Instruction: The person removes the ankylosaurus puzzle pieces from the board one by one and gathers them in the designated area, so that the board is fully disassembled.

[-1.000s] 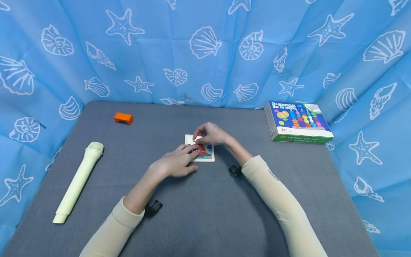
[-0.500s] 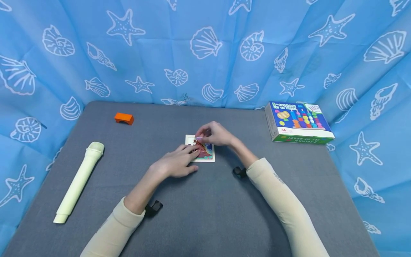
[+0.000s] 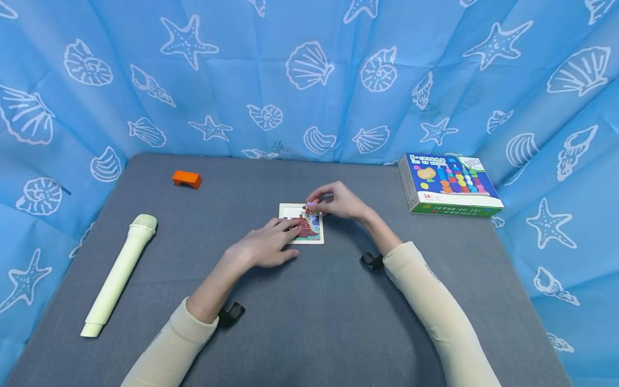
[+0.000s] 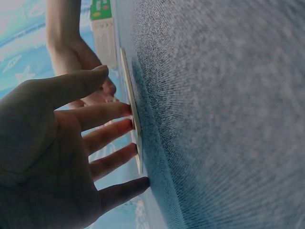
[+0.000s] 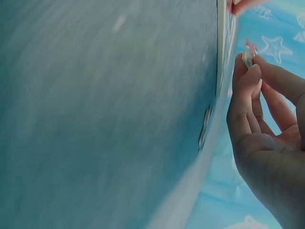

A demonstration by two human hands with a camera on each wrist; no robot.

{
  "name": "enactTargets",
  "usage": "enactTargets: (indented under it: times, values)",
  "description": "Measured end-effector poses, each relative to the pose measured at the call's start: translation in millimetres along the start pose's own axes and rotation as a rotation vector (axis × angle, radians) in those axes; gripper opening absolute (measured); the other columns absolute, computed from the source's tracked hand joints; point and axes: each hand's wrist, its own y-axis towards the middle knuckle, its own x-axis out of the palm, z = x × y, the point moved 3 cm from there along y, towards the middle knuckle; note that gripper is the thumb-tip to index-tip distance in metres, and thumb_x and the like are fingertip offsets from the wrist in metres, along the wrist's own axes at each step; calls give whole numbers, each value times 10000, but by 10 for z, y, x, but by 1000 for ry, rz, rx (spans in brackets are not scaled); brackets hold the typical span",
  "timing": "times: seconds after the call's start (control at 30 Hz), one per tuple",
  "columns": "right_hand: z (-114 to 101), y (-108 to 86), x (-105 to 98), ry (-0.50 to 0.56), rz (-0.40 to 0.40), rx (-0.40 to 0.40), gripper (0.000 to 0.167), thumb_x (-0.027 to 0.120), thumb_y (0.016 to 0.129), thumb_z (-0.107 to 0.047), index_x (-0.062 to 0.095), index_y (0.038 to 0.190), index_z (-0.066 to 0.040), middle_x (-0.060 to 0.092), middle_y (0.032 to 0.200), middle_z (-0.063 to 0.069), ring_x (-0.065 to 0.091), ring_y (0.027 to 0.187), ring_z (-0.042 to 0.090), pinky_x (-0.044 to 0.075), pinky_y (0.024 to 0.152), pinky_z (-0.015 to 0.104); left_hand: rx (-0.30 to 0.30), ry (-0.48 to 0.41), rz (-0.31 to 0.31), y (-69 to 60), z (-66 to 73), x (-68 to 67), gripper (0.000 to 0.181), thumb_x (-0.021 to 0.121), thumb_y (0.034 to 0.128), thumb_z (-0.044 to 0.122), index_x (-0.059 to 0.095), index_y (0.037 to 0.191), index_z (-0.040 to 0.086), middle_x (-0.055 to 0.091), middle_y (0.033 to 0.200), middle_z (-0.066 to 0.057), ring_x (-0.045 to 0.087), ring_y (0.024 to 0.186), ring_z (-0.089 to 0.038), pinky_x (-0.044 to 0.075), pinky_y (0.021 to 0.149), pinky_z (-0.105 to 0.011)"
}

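A small jigsaw puzzle (image 3: pixel 307 231) in a cream frame lies on the grey table, its picture dark red with teal and blue. My left hand (image 3: pixel 268 243) rests its spread, nearly straight fingertips on the puzzle's left part and covers it; the left wrist view shows these fingertips (image 4: pixel 129 125) on the board. Over the board's upper right corner, my right hand (image 3: pixel 340 201) pinches a small puzzle piece (image 5: pixel 249 53) between thumb and forefinger, raised off the board. Bare tray shows along the top left of the frame.
A thin, flat piece (image 5: pixel 205 129) lies on the table beside the board in the right wrist view. An orange arched block (image 3: pixel 186 178) and a pale green toy microphone (image 3: pixel 118 274) lie to the left. A bead-set box (image 3: pixel 450 184) stands at the back right.
My right hand has moved rightward across the top of the puzzle, carrying the pinched piece from the upper middle to the upper right corner. My left hand has stayed in place.
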Motion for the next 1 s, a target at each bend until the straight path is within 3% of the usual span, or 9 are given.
enactTargets:
  times: [0.3,0.53,0.7,1.0]
  values:
    - [179,-245,-263,9,22,72,231,753,1032,-154,802,1218,-27,808,1108,174,749,836,110,636,738,298,-12,1,-11,-6,19,-10,688,570,1121,443,320,1725,230,211,1839,-1,213,1693,-304,401,1218,-731]
    - [291,-409,-450,9,51,90,239,751,1034,-147,797,1233,-22,798,1156,202,753,871,144,653,781,325,1,3,-1,-4,19,-14,689,576,1120,435,324,1724,219,214,1838,6,228,1689,-296,420,1200,-730]
    - [419,-501,-548,15,79,126,258,731,1038,-106,776,1259,19,774,1201,254,742,866,115,645,777,279,7,0,4,-7,19,-10,690,577,1119,435,326,1723,217,221,1836,0,240,1683,-300,424,1196,-730]
    - [568,-581,-671,-55,83,149,262,728,1042,-120,778,1255,24,772,1198,256,723,873,135,634,768,253,3,2,6,-10,17,-8,688,577,1118,441,332,1722,219,229,1834,-6,244,1681,-305,422,1199,-730]
